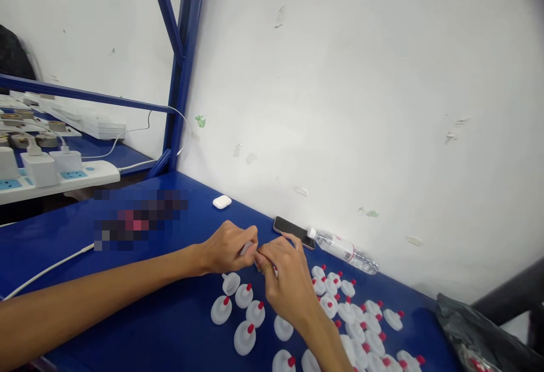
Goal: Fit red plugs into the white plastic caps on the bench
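Blue table (140, 315), left hand (227, 247) and right hand (284, 281) pinching one small white piece (246, 248), red-tipped caps (244, 295) beneath.

place: small assembly workshop | table: blue table (127, 315) against a scuffed white wall (361, 106) | stock: dozens of identical white caps with red tips (348, 315) laid out in rows | frame: blue steel racking (182, 66) | power: loaded power strips with chargers (51, 174) on the next bench

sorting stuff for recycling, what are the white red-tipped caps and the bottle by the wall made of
White caps: likely moulded plastic, smooth matte white, with red tips. Bottle: probably thin clear plastic, see-through and glossy, with a white cap, lying on the blue table.
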A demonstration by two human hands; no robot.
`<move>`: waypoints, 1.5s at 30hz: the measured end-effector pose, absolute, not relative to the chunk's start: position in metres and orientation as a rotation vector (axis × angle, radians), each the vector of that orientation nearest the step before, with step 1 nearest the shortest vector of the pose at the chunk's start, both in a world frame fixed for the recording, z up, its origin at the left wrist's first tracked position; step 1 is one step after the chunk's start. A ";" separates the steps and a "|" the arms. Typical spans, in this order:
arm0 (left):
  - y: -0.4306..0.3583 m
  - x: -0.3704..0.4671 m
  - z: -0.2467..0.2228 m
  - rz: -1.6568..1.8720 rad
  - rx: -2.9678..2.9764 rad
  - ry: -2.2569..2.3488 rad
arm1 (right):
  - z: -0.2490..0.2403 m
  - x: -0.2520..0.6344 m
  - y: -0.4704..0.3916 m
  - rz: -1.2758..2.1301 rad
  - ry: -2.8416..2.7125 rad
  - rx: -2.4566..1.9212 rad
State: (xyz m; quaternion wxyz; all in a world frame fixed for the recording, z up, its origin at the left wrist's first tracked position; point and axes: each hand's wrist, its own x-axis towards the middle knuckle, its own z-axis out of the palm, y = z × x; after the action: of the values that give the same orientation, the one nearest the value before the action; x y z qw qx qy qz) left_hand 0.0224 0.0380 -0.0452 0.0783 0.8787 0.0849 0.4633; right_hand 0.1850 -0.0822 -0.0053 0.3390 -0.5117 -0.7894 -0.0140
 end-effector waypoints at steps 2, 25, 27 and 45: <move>0.041 0.024 -0.049 1.533 2.662 0.174 | -0.004 0.183 -0.083 0.037 -2.066 -1.343; 0.027 0.037 -0.040 0.924 2.273 0.645 | -0.020 0.190 -0.073 -0.605 -2.112 -1.312; 0.028 0.037 -0.039 0.911 2.232 0.647 | -0.020 0.190 -0.074 -0.681 -2.103 -1.296; 0.022 0.029 -0.043 1.392 2.447 0.413 | -0.009 0.182 -0.082 0.479 -1.753 -1.407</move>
State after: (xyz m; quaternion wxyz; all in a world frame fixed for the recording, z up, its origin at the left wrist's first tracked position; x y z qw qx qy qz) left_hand 0.0285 0.0218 -0.0428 0.1475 0.8506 0.1434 0.4839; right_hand 0.1818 -0.0816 -0.0090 0.4092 -0.5585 -0.6960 0.1903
